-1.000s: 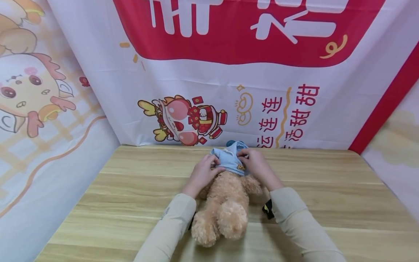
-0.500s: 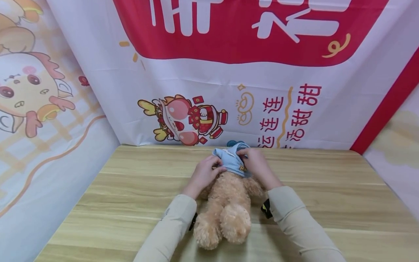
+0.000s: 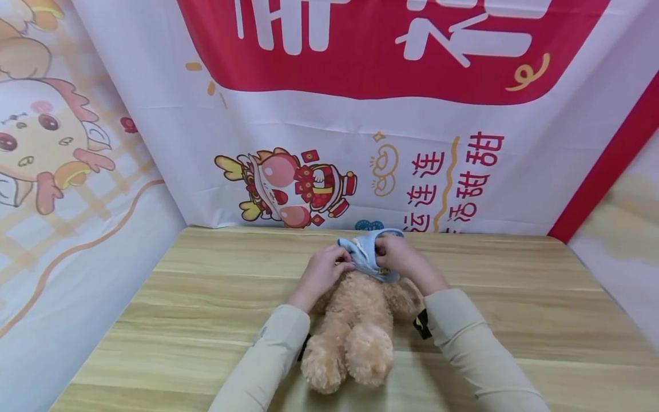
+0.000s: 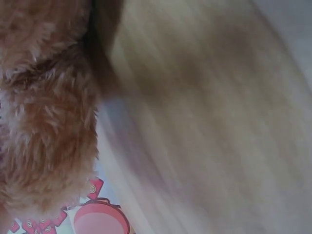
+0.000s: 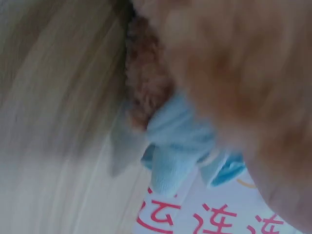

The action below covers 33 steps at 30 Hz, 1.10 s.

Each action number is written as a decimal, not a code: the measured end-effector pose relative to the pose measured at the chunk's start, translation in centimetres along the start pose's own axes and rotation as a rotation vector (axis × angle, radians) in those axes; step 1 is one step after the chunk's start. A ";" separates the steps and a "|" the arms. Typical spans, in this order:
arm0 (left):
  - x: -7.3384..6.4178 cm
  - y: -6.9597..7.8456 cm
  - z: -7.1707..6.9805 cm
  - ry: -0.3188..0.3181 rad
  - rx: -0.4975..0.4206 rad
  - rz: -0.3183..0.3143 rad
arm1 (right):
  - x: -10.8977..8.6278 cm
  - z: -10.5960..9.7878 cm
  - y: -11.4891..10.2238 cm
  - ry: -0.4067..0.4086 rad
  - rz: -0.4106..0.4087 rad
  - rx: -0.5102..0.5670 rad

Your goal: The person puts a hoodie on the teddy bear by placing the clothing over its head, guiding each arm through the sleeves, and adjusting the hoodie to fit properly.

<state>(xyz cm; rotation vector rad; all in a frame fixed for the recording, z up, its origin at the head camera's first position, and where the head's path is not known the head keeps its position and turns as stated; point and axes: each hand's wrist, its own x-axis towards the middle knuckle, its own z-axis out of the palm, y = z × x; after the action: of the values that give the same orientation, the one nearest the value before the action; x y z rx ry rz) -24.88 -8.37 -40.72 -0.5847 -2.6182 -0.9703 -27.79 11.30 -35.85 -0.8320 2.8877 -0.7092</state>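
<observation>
A light-brown plush toy (image 3: 359,306) lies on the wooden table with its legs towards me. A small blue hoodie (image 3: 364,252) with a white drawstring covers its far end, so its head is hidden. My left hand (image 3: 320,270) pinches the hoodie's left lower edge. On the other side my right hand (image 3: 404,257) grips the hoodie, fingertips tucked behind the fabric. The right wrist view shows the blue hoodie (image 5: 178,139) bunched against brown fur (image 5: 148,73). Only fur (image 4: 46,126) and blurred tabletop fill most of the left wrist view; the left fingers are outside it.
The wooden table (image 3: 206,320) ends at a white and red printed banner (image 3: 288,114) just beyond the hoodie. A cartoon-printed cloth (image 3: 77,240) hangs along the left side. Black wrist straps (image 3: 422,325) show below the sleeves.
My right hand has shifted slightly right and its fingers have gone deeper behind the hoodie, whose right side is pulled outward and opened wider. The left hand keeps its hold almost unmoved.
</observation>
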 end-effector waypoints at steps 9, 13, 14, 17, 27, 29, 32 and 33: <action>-0.2 0.2 -0.7 -0.077 0.097 0.047 | -0.3 1.9 -0.8 0.260 0.083 -0.099; -0.6 0.1 -1.2 -0.162 0.188 0.055 | -0.3 2.2 -0.8 0.290 0.125 -0.094; -0.7 0.0 -1.3 -0.175 0.202 0.059 | -0.3 2.3 -0.7 0.304 0.137 -0.083; -1.1 -0.3 -1.3 -0.192 0.234 0.071 | -0.4 2.3 -0.6 0.340 0.181 -0.048; -2.0 -0.8 -1.3 -0.206 0.154 0.015 | -0.7 2.1 -0.6 0.353 0.161 -0.012; -2.1 -0.6 -1.4 -0.206 0.155 -0.031 | -1.1 2.0 -0.7 0.350 0.133 0.025; -2.2 -0.1 -1.6 -0.179 0.194 -0.086 | -2.1 1.7 -1.0 0.343 0.151 0.083; -2.2 0.1 -1.6 -0.165 0.207 -0.104 | -2.5 1.7 -1.2 0.335 0.171 0.097</action>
<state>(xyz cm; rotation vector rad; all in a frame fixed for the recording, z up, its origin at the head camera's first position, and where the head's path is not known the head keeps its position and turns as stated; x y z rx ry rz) -22.71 -9.95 -40.38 -0.5006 -2.8748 -0.6924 -24.81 11.00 -37.02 -0.4863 3.1284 -1.0486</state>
